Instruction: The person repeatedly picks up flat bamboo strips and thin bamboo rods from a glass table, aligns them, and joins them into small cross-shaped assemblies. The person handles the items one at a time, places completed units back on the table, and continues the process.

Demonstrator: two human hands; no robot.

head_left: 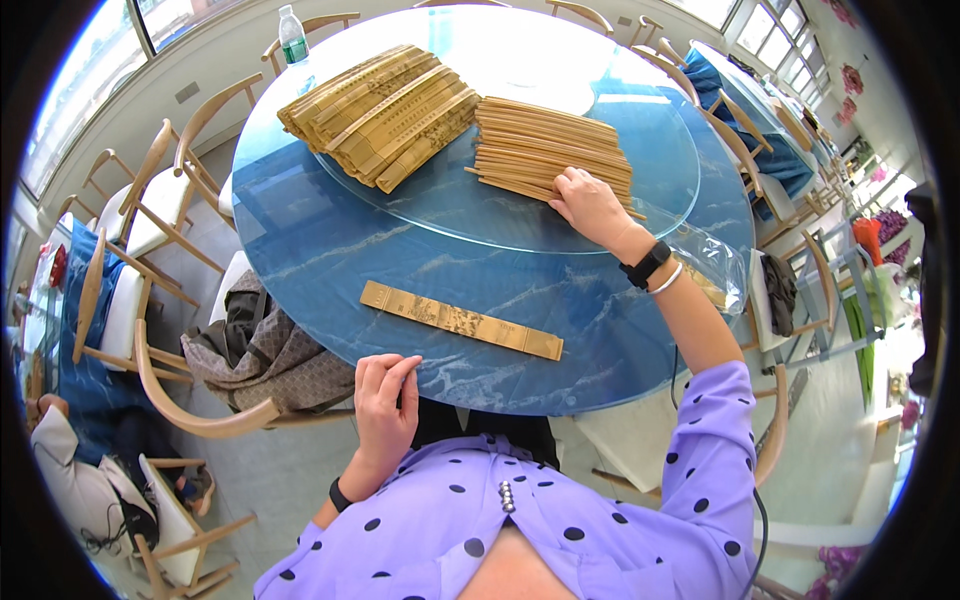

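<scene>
Fingers (pixel 400 372) of the left hand (pixel 385 405) curl loosely at the near rim of the round blue bench (pixel 330 250), at about 7 o'clock on its top, gripping nothing. Just beyond, toward the centre, one long flat bamboo slip (pixel 460 320) lies alone on the marbled surface, running from 9 to 4 o'clock, apart from both hands. At 2 o'clock the right hand (pixel 590 205), with a dark watch and a pale bangle at the wrist, rests palm down with fingers spread on the near end of a stack of plain bamboo slips (pixel 550 145); whether the fingers pinch a slip cannot be told. This stack sits on a glass turntable (pixel 450 215) at the bench's centre. A larger fanned heap of patterned bamboo slips (pixel 385 110) lies at 11 o'clock, partly on the glass, just beside the plain stack. A clear plastic bag (pixel 715 260) lies at 3 o'clock near the right forearm. A plastic water bottle (pixel 292 38) stands at the far rim, 12 o'clock. Wooden chairs (pixel 170 190) ring the bench.
</scene>
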